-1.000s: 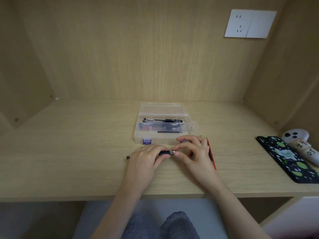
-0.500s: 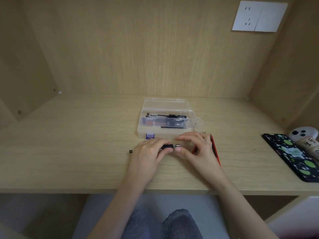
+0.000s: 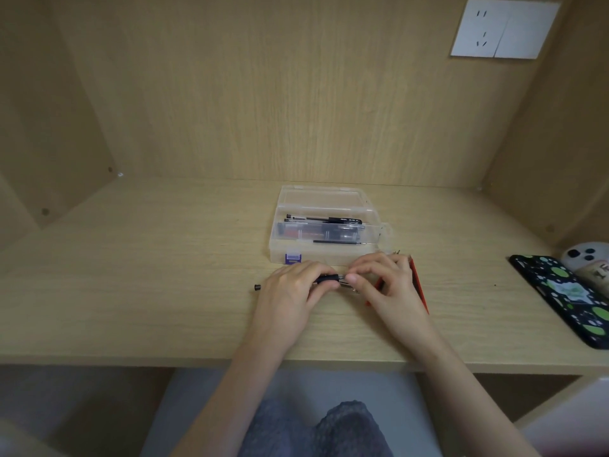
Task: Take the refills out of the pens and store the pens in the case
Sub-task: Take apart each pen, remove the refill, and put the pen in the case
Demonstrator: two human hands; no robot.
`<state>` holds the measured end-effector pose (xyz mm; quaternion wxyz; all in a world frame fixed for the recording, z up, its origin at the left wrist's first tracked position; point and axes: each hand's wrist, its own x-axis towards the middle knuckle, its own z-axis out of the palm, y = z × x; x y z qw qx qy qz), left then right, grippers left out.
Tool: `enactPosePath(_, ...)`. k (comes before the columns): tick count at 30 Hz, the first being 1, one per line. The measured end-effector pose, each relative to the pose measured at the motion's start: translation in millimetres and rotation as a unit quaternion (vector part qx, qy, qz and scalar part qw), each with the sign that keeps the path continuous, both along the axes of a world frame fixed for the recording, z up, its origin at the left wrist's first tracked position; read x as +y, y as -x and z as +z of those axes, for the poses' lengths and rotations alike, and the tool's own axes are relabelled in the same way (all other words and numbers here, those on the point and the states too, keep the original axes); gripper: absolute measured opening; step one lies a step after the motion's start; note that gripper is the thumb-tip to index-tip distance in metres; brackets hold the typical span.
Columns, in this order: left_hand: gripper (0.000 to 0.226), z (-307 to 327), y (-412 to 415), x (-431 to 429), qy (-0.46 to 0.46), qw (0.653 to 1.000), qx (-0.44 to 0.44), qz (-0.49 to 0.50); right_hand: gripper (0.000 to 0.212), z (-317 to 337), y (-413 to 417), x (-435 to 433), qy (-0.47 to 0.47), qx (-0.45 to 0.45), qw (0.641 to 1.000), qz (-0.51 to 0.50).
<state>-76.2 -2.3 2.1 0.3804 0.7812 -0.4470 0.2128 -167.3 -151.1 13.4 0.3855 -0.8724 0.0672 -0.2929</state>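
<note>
Right fingers point(image 3: 353, 278) nearer slim black pen point(image 3: 327, 278)

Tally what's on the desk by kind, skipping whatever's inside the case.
Clear case: 1
Black pen, gripped by left hand and right hand: 1
Red flat item: 1
Spotted phone case: 1
White gadget: 1
Tiny bits by the case: too small to count
Total: 5

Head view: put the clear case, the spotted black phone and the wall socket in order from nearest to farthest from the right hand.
1. clear case: on the desk just behind the right hand, which pinches the pen.
2. spotted black phone: at the desk's right edge.
3. wall socket: high on the back wall, upper right.
</note>
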Motion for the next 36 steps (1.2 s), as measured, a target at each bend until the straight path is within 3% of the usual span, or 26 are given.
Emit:
enactPosePath(10,0.030,-1,0,-1,0.026,1.000,0.004,0.007,0.011,-2,0,-4,-0.035,-0.031,0.999,-0.005)
enactPosePath(15,0.031,2,0,1,0.052,0.998,0.009,0.038,0.011,-2,0,-3,-0.037,-0.065,0.995,-0.065)
enactPosePath(20,0.032,3,0,2,0.072,0.995,0.028,0.062,0.005,-6,-2,4,0.160,0.010,0.986,-0.053)
enactPosePath(24,0.032,3,1,2,0.060,0.997,0.023,0.052,0.013,-6,-1,8,0.249,0.037,0.967,-0.034)
enactPosePath(36,0.014,3,2,2,0.041,0.998,0.023,0.050,0.027,-12,-3,4,0.222,0.031,0.974,-0.032)
